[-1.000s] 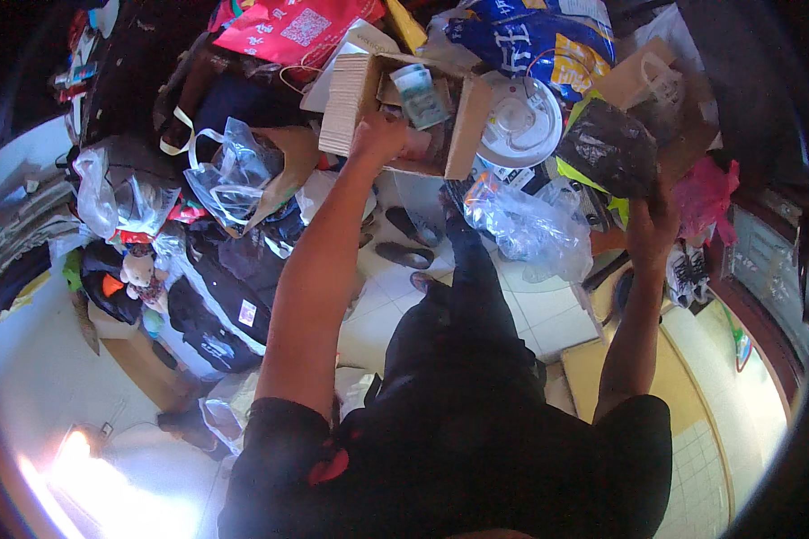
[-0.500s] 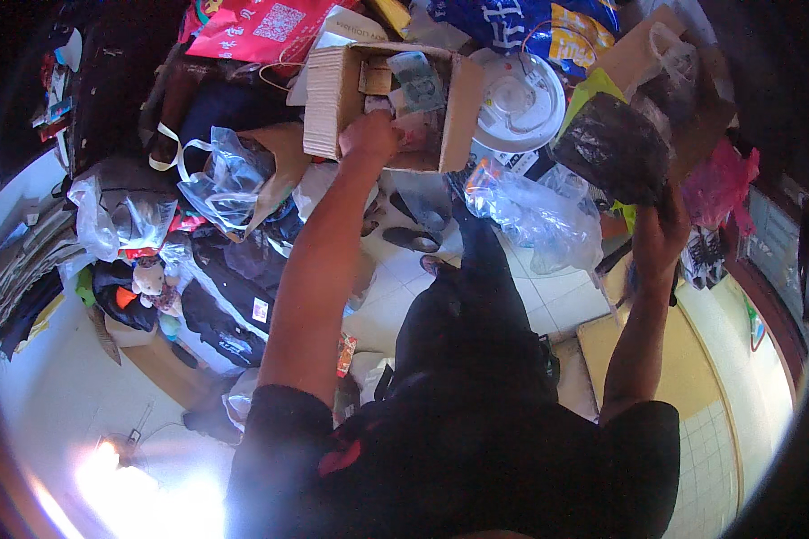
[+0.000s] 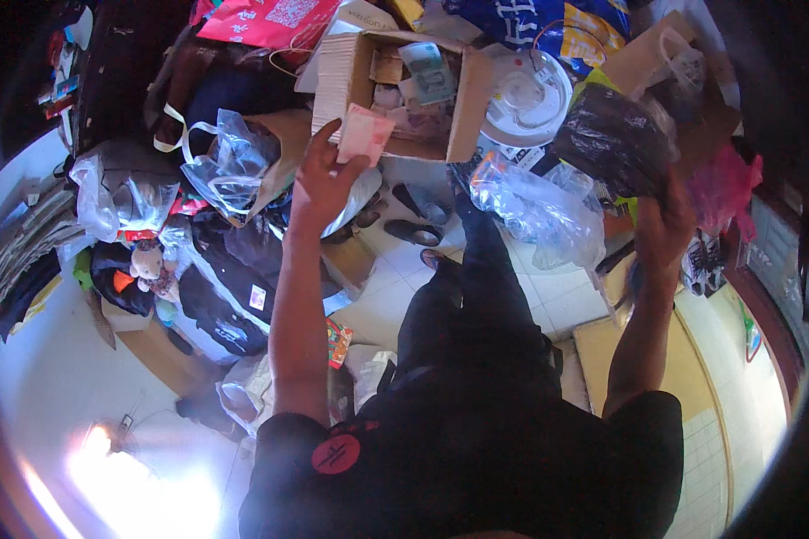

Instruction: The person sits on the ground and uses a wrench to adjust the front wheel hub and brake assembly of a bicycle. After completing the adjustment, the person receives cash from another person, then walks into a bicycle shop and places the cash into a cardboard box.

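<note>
Between the thumb and fingers of my left hand [image 3: 322, 176] is a pinkish-red banknote [image 3: 365, 135], held at the near left edge of an open cardboard box [image 3: 473, 101]. Whether it is one note or several together, I cannot tell. Inside the box lie a greenish banknote [image 3: 429, 72], a small brown carton [image 3: 386, 66] and more paper pieces, partly in shadow. Over on the right, my right hand [image 3: 665, 232] grips the near edge of a crumpled black plastic bag [image 3: 613, 144]. The bag's contents are hidden.
A round white plastic thing [image 3: 528, 97] lies beside the box, with a clear plastic bag [image 3: 544, 216] nearer me. On the left are a paper bag [image 3: 283, 148], a small plush toy [image 3: 150, 262] and dark clothing. Shoes [image 3: 413, 232] rest on the tiled floor [image 3: 548, 301]. A pink bag [image 3: 726, 190] sits far right.
My left hand has come out of the cardboard box toward the left, bringing the pinkish-red banknote with it. My right hand still holds the black plastic bag, nearly unmoved.
</note>
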`<state>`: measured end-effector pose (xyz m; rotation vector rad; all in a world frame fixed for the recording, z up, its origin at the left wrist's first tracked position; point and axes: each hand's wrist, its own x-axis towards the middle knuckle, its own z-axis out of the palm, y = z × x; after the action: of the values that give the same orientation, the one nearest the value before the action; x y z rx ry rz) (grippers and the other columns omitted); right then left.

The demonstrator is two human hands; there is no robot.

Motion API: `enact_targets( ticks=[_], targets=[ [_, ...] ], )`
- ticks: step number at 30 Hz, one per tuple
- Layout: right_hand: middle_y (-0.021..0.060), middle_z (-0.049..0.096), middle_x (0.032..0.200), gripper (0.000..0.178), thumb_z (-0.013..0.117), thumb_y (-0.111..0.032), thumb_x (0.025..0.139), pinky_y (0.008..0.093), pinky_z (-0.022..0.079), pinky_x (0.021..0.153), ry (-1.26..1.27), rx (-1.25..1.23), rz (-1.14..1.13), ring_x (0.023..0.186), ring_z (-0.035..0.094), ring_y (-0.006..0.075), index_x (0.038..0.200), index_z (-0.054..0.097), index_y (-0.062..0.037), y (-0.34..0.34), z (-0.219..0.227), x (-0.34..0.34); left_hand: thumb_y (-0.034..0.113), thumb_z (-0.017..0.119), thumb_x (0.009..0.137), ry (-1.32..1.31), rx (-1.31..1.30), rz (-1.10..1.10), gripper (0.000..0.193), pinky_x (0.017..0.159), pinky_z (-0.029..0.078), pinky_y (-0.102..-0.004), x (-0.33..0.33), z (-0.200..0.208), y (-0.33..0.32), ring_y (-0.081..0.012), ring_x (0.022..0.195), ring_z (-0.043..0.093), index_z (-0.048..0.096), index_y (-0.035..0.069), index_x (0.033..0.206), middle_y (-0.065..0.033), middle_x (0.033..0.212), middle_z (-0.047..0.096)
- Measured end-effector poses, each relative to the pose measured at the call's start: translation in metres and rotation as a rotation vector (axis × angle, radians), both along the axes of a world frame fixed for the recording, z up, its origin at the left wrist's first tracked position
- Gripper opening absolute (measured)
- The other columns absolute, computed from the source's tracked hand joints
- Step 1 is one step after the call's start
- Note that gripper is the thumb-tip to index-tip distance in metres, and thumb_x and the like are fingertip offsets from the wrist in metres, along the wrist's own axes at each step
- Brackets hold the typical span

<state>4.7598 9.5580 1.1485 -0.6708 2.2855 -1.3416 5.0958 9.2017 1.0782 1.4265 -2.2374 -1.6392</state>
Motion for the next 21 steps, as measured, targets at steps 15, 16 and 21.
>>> enact_targets(
  ticks=[15,16,21],
  targets=[
    [0.0089,0.074,0.128,0.033,0.061,0.001,0.102,0.0297,0.051,0.1,0.266,-0.131,0.093,0.113,0.068,0.0159,0.134,0.068,0.0049,-0.068,0.037,0.011,0.009,0.073,0.101,0.151,0.023,0.128,0.019,0.084,0.055,-0.0319,0.069,0.033,0.101,-0.0161,0.092,0.069,0.074,0.003,0.119,-0.0093,0.1,0.076],
    [0.008,0.074,0.128,0.031,0.062,0.001,0.103,0.0289,0.051,0.099,0.301,-0.134,0.095,0.113,0.068,0.0151,0.133,0.068,0.0047,-0.076,0.034,0.008,0.008,0.073,0.101,0.145,-0.02,0.104,0.02,0.084,0.055,-0.0318,0.069,0.037,0.105,-0.0164,0.092,0.07,0.074,0.003,0.12,-0.0101,0.101,0.076],
    [0.0036,0.076,0.12,0.03,0.069,-0.005,0.101,0.026,0.051,0.094,0.203,-0.228,-0.012,0.108,0.069,0.0112,0.13,0.07,0.0034,-0.119,0.03,-0.003,0.002,0.067,0.097,0.046,0.061,0.097,0.029,0.087,0.057,-0.0351,0.079,0.035,0.131,-0.0253,0.096,0.075,0.074,0.002,0.126,-0.0165,0.105,0.077]
  ],
)
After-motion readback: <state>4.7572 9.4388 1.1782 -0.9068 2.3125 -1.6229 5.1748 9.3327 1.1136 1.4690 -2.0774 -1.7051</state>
